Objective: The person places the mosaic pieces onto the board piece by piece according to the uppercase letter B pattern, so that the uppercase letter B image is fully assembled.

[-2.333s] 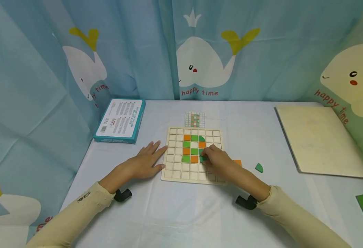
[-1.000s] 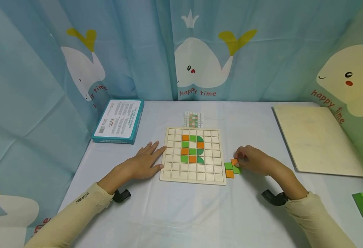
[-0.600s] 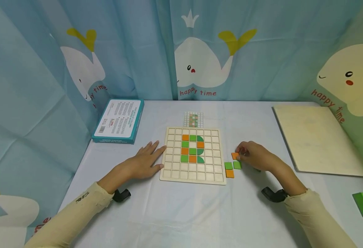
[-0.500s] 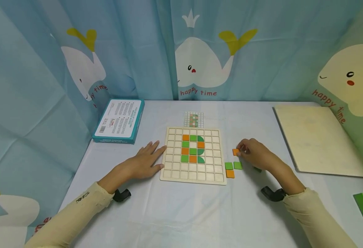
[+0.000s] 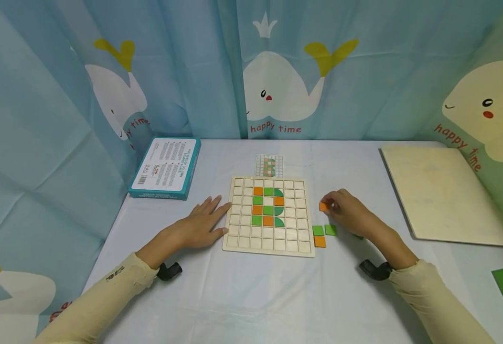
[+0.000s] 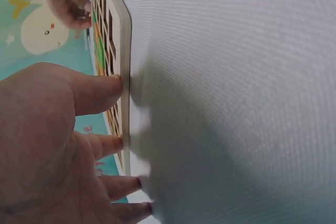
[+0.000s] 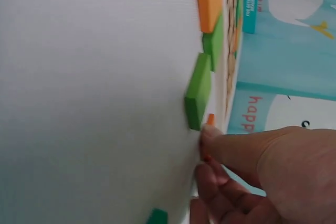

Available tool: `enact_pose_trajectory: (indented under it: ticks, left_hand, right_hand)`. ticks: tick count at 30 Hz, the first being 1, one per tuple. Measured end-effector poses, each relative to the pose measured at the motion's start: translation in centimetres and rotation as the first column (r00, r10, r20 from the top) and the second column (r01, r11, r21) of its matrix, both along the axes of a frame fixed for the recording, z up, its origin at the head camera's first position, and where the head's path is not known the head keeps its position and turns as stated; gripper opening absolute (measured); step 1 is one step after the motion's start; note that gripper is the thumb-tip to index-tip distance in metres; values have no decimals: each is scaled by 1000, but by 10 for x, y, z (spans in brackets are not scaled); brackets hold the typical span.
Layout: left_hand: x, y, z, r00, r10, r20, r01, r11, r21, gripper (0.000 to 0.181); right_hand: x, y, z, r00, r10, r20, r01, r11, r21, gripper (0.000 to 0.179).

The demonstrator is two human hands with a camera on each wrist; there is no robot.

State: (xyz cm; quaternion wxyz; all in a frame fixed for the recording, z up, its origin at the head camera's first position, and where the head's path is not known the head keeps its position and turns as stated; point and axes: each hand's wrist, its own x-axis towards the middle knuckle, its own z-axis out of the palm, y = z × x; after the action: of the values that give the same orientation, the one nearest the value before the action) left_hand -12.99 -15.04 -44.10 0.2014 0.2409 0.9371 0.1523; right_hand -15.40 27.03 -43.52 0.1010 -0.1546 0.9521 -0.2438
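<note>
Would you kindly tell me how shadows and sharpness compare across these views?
Head view: even light, the box's small print too fine to read; left wrist view: a soft-edged shadow darkens the cloth beside the board; right wrist view: the cloth dims toward the bottom, where the dark green piece looks slightly soft.

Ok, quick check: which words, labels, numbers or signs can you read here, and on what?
"FIVE SETS OF COLUMN": top of the teal-edged box; the next line ends "BOXES", its first word unclear.
"happy time": whale-print curtain, in red, repeated, some partly cut off.
Too small or blurred: the box's remaining print.
Unreadable: dark marks on the left sleeve.
</note>
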Motion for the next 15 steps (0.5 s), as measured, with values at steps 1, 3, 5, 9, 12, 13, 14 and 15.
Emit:
enact_pose_trajectory:
  ticks: [1, 3, 5, 9, 12, 13, 14, 15]
  left_hand:
    - [0, 0, 0, 1000, 1, 0, -1, 1000, 1, 73]
    - [0, 0, 0, 1000, 1, -1, -1, 1000, -2, 73]
    - [0, 0, 0, 1000, -1, -3, 1, 1000, -4, 73]
    - [0, 0, -1, 1000, 0, -3, 0, 1000, -9, 73]
    - [0, -1, -1, 1000, 1, 0, -1, 1000, -13, 73]
    - [0, -1, -1, 1000, 1, 1, -1, 1000, -15, 73]
    - [0, -1, -1, 1000, -1, -1, 1, 1000, -14, 73]
    - [0, -1, 0, 1000, 0, -1, 0, 1000, -15, 73]
  right_hand:
    - [-1, -2, -1, 1000, -5, -2, 5, 1000, -1, 26]
    - [-2, -7, -2, 1000, -11, -3, 11, 1000, -8, 27]
    - [-1, -15, -1, 1000, -21, -2, 21, 1000, -15, 29]
    - [4, -36, 4, 1000, -16, 2, 16, 999, -52, 30]
    - [12, -55, 8, 999, 34, -14, -35, 995, -93, 27]
    - [15, -62, 8, 998, 56, -25, -59, 993, -104, 26]
    - [17, -68, 7, 996, 81, -40, -85, 990, -113, 25]
    - [20, -75, 6, 992, 109, -60, -115, 986, -120, 24]
